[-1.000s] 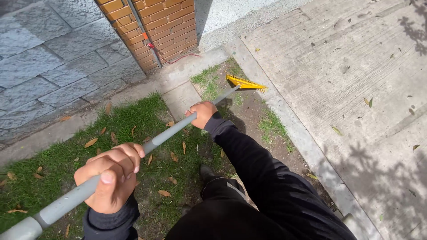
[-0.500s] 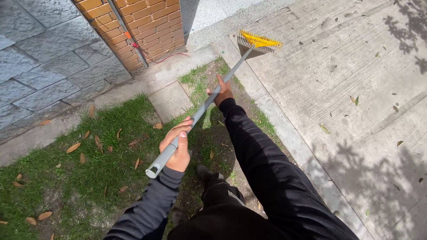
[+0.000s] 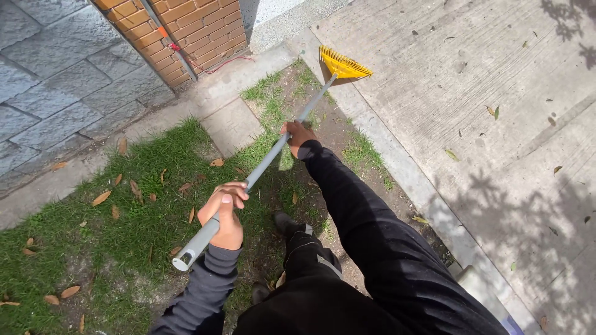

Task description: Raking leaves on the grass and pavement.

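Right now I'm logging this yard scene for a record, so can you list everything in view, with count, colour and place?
rake: one, yellow fan head on a grey handle, head at the kerb edge, handle running back to both hands
grass patch: one, green, left and centre
fallen leaves: many, brown, scattered on the grass, a few on the pavement
brick pillar: one, orange-red, top centre
stone wall: one, grey, top left
pavement: one, pale concrete, right
kerb: one, grey, between soil and pavement
left hand: fingers wrapped around the handle near its end
right hand: gripping the handle further down, black sleeve
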